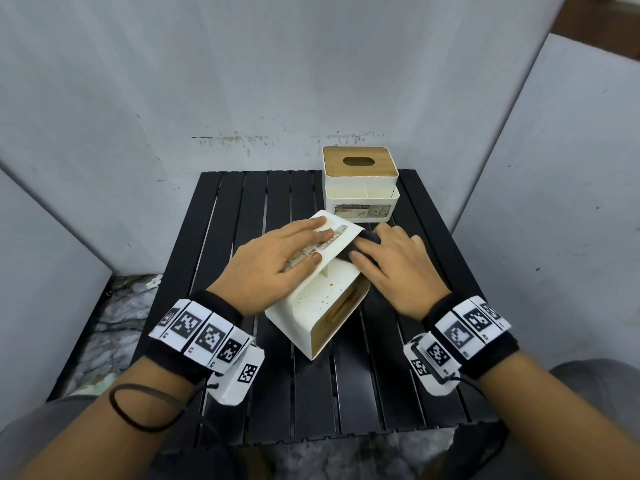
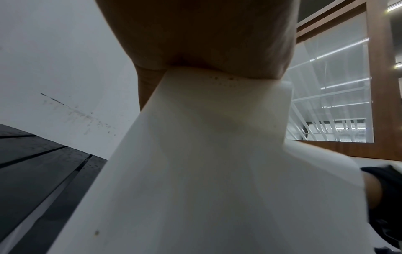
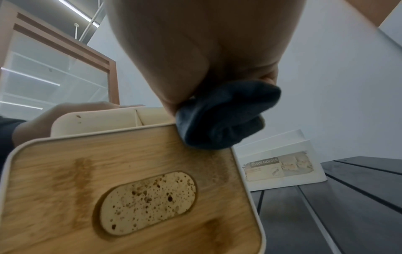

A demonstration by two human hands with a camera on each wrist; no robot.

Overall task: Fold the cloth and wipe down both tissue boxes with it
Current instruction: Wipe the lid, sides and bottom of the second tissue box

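Two tissue boxes sit on the bench; I'm wiping the near box, tipped on its side at centre. Left hand presses it flat-fingered, right hand bunches the cloth at its lid's edge. Next, I'd say: sweep the stained lid, then the far box at 12 o'clock.
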